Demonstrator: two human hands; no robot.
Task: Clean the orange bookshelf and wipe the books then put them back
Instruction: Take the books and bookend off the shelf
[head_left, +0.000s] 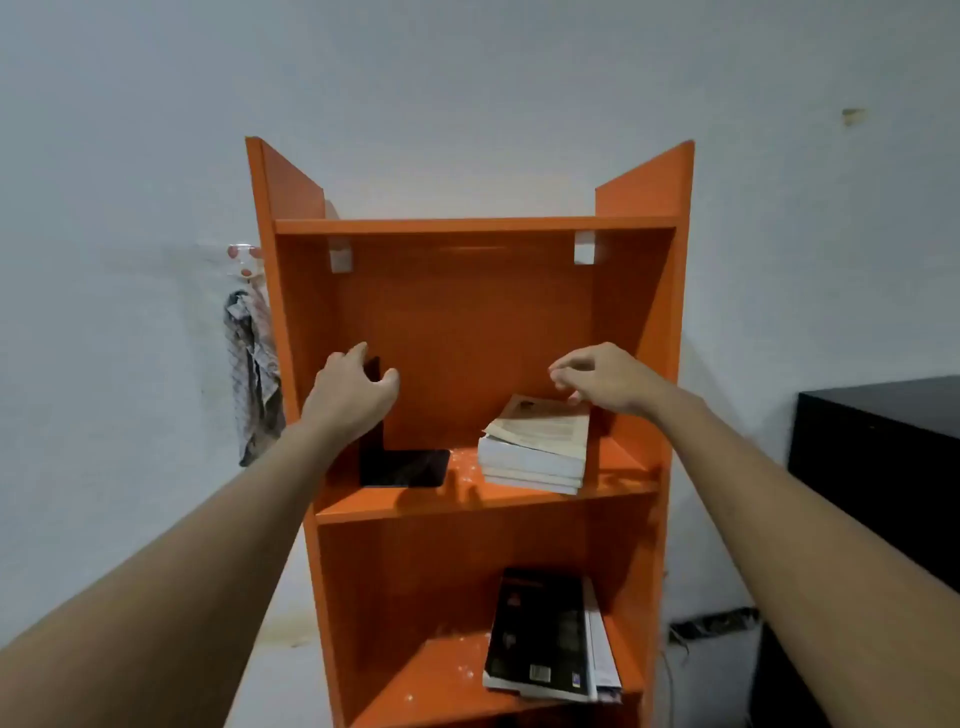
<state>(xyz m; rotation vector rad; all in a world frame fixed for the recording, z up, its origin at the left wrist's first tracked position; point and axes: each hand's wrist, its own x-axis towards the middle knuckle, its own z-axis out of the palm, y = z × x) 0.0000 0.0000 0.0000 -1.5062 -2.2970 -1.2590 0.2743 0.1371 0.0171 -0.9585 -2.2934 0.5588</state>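
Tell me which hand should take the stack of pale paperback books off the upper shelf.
Probably right: the right hand is directly over the stack of pale paperback books and holds nothing, while the left hand grips the black L-shaped bookend on the opposite side.

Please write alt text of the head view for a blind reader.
Two hands reach into an orange bookshelf: the left hand grips a black bookend, the right hand hangs over a stack of books. More books lie on the shelf below.
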